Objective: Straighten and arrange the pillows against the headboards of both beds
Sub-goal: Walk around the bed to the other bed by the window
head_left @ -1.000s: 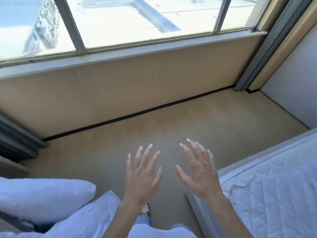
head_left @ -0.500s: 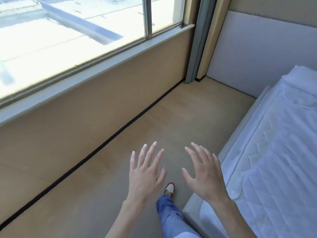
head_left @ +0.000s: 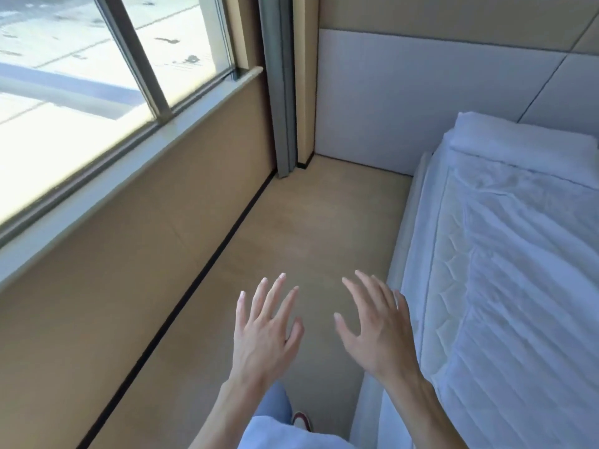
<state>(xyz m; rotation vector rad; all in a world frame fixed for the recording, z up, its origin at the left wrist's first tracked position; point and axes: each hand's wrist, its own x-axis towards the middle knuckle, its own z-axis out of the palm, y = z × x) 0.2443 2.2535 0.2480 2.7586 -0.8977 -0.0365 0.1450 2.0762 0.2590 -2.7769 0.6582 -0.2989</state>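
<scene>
A white pillow (head_left: 522,140) lies flat at the head of the bed (head_left: 518,286) on the right, touching the pale grey headboard (head_left: 405,98). The bed's white quilted cover is wrinkled. My left hand (head_left: 264,335) and my right hand (head_left: 376,332) are raised side by side over the floor, fingers spread, holding nothing. Both hands are well short of the pillow, and the right one hovers beside the bed's near edge.
A narrow aisle of tan floor (head_left: 308,228) runs between the bed and the wall under a large window (head_left: 97,76). A grey window post (head_left: 282,92) stands in the corner. White fabric (head_left: 285,435) and my jeans leg and shoe show at the bottom edge.
The view has swung right, away from the window wall toward the head of the bed. The pillow and headboard have come into sight. Both hands stay raised and spread.
</scene>
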